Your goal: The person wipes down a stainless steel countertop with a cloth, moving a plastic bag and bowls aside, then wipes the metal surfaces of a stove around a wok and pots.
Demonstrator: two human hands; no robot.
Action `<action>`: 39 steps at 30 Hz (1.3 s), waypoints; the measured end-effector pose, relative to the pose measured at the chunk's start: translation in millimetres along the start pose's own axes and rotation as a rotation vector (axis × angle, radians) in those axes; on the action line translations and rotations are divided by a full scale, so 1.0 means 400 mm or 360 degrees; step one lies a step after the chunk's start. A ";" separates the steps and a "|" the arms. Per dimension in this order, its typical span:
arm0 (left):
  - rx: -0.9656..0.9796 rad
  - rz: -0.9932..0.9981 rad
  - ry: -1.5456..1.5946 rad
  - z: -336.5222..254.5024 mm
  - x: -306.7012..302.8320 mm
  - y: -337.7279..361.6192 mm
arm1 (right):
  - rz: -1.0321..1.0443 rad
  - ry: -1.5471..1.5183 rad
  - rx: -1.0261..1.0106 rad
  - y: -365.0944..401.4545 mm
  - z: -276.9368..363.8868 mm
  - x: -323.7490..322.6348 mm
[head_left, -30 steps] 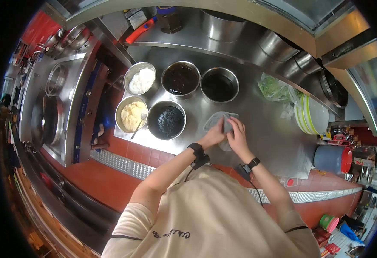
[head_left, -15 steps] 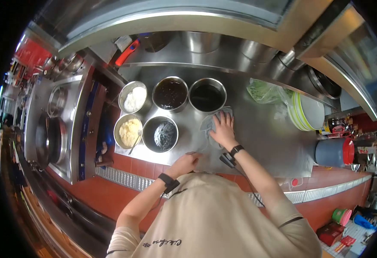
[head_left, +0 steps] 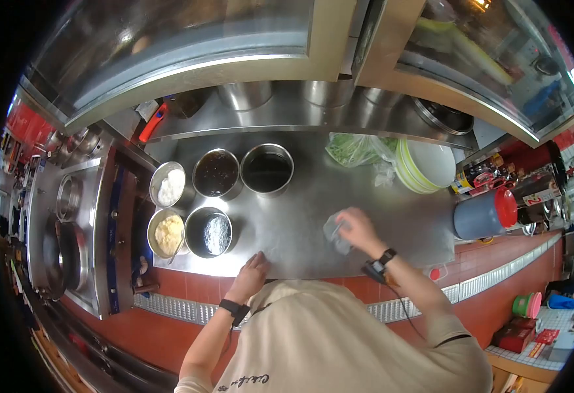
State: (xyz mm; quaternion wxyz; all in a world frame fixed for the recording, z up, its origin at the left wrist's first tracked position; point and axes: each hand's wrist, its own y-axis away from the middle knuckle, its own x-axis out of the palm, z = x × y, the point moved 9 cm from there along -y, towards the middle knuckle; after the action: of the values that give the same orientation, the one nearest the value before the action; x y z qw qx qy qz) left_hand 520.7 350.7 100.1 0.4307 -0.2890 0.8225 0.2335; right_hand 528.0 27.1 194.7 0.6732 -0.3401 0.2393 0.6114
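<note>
My right hand (head_left: 358,230) has its fingers closed on a thin grey cloth (head_left: 337,234), which lies crumpled on the steel counter (head_left: 313,209). At the counter's front edge rests my left hand (head_left: 250,276), fingers extended and loosely together, holding nothing. Left of my hands stand several round steel pots. One pot (head_left: 217,171) has dark brown contents with bits in it, another (head_left: 267,169) a dark liquid. A third pot (head_left: 208,232) holds something dark and shiny. A bowl of white food (head_left: 168,185) and a bowl of yellowish food (head_left: 166,234) with a spoon sit furthest left.
Green-rimmed plates (head_left: 424,167) stand at the back right beside a plastic bag of greens (head_left: 352,149). A red-lidded container (head_left: 485,214) is at the right end. Overhead, a shelf (head_left: 287,118) carries steel containers and a red-handled tool (head_left: 153,123).
My right hand has drawn the cloth toward me and to the right, away from the pots. The left hand's fingers have straightened at the counter edge. The whole view has shifted.
</note>
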 end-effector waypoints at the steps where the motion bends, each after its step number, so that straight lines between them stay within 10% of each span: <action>1: 0.0005 -0.0008 0.0002 -0.002 -0.001 -0.001 | -0.0098 0.0015 0.0037 -0.031 -0.009 -0.086; 9: -0.0056 -0.0076 -0.0024 -0.007 -0.006 -0.007 | -0.0980 0.0160 -0.0164 -0.357 -0.036 -0.594; 13: -0.0088 -0.0087 0.0038 -0.013 -0.028 0.000 | -0.0769 0.0837 -0.0110 -0.473 -0.093 -0.425; 29: -0.0067 0.0472 -0.0087 0.001 0.020 -0.022 | -0.0340 0.0711 -0.0824 -0.770 0.497 0.130; 39: 0.0019 0.0368 -0.0004 0.002 -0.019 -0.056 | -0.0323 0.0820 -0.0772 -0.776 0.500 0.137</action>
State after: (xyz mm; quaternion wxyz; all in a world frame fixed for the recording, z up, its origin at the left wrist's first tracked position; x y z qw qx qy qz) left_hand 539.8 337.2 103.3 0.4038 -0.1894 0.8511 0.2770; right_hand 822.8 206.9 336.6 0.5479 -0.6547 0.2140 0.4748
